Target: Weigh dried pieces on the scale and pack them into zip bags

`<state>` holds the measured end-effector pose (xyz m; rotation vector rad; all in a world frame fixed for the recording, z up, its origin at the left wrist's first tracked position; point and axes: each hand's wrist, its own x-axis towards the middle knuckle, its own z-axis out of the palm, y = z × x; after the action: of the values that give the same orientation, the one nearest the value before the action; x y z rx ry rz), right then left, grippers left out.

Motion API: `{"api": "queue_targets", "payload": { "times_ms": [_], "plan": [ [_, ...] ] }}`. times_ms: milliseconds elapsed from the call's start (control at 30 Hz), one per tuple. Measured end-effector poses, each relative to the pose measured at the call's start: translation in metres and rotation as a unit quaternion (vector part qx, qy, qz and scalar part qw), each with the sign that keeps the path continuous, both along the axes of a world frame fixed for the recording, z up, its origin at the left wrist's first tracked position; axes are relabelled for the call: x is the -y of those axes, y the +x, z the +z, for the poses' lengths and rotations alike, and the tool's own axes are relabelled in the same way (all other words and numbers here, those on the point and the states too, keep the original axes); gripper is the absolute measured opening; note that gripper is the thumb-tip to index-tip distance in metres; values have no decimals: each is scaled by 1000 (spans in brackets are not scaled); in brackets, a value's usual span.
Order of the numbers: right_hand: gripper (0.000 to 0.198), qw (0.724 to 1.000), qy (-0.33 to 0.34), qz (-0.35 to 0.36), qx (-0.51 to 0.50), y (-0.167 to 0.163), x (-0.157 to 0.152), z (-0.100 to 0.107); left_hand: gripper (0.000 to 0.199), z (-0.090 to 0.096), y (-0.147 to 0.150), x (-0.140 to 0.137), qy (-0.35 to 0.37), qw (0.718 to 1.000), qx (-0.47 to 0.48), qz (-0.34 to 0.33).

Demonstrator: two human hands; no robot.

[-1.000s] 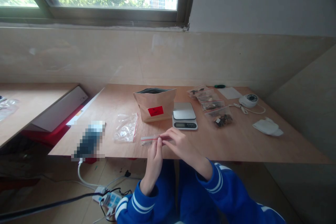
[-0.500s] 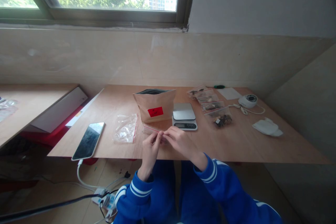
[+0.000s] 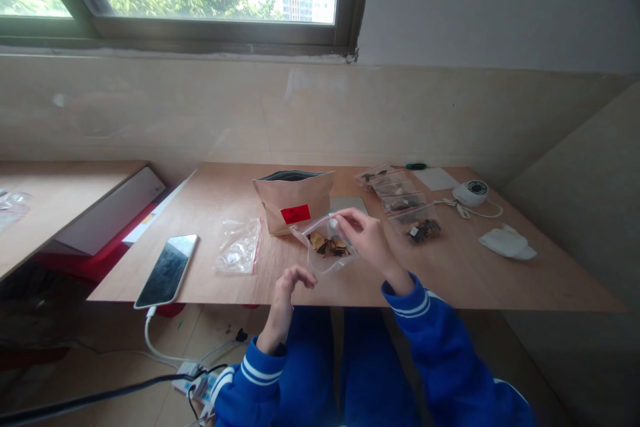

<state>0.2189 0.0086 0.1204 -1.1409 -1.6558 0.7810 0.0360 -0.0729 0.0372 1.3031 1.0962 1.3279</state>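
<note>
My right hand pinches the top edge of a clear zip bag and holds it tilted above the table. Inside the bag lie brown, dry, leaf-like pieces. Below and left of the bag, my left hand is held with fingers bent and nothing in them, apart from the bag. Just behind the zip bag stands a brown paper pouch with a red label, its top open. A kitchen scale beside the pouch is mostly hidden by my right hand and the bag.
A flat clear bag and a phone on a white cable lie to the left. Several filled zip bags are at the back right. Further right are a white dome camera, crumpled white tissue and a paper sheet.
My right hand has lifted the zip bag up and tilted it, so its brown contents show. My left hand has let go of the bag and drawn down toward me.
</note>
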Motion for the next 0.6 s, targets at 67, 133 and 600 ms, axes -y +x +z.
{"api": "queue_targets", "payload": {
  "times_ms": [67,133,600],
  "plan": [
    [23,1000,-14,20,-14,3,-1,11,38,-6,1,-6,-34,997,68,-7],
    [24,999,-23,37,-10,4,-3,17,39,-8,5,-16,-70,992,101,-34],
    [21,938,89,211,261,-21,-5,3,41,-33,19,-75,-57,996,69,16]
  ]
}}
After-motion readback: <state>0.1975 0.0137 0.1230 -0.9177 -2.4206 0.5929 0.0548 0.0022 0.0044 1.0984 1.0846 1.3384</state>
